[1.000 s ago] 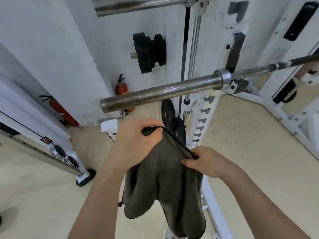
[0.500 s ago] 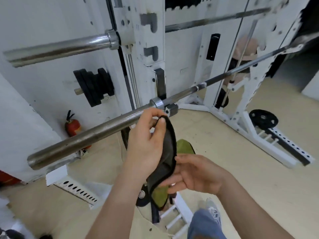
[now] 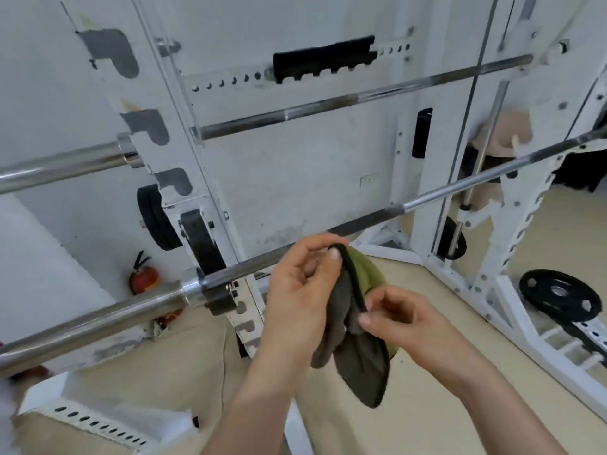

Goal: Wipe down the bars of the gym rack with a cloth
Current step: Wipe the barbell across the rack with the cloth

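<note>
No text, number or brand can be read in this view. The white gym rack (image 3: 184, 103) shows only holes and grey worn patches on its uprights, with no readable sign. The red fire extinguisher (image 3: 144, 280) on the floor at the far left is too blurred for any label to be read. The black weight plate (image 3: 538, 290) at the right is too small to tell any marking.

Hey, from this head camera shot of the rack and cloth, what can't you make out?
Head view only.
Lower barbell: both ends run off the frame edges, and a stretch is hidden behind the left hand.
Cloth: bunched between the left hand and right hand, so its green side is mostly hidden.
Fire extinguisher: partly hidden behind the lower barbell.
</note>
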